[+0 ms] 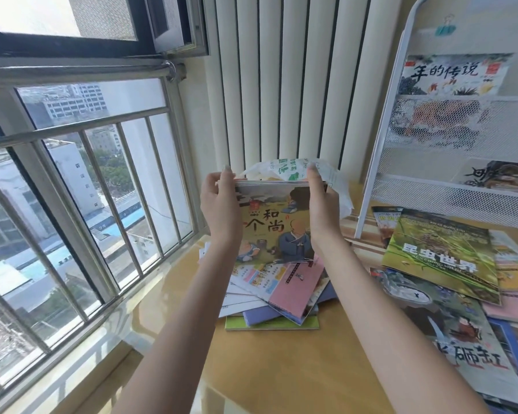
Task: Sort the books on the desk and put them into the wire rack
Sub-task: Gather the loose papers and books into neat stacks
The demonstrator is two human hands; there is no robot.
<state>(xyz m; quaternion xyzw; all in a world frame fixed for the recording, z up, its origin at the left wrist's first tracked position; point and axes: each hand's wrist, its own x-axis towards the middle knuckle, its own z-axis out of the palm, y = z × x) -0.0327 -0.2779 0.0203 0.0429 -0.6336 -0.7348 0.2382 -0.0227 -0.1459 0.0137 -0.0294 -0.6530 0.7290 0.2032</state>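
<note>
here, a person's left hand and right hand grasp an upright bundle of thin picture books by its two side edges, fingers curled over the top, above a messy pile of pastel booklets on the yellow desk. to the right, a white wire-mesh rack stands on the desk with illustrated books already in its tiers. a green insect book lies among loose books beside it.

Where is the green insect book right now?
In the head view, the green insect book lies on the right side of the desk, on top of other loose books, just below the foot of the white wire rack.
</note>
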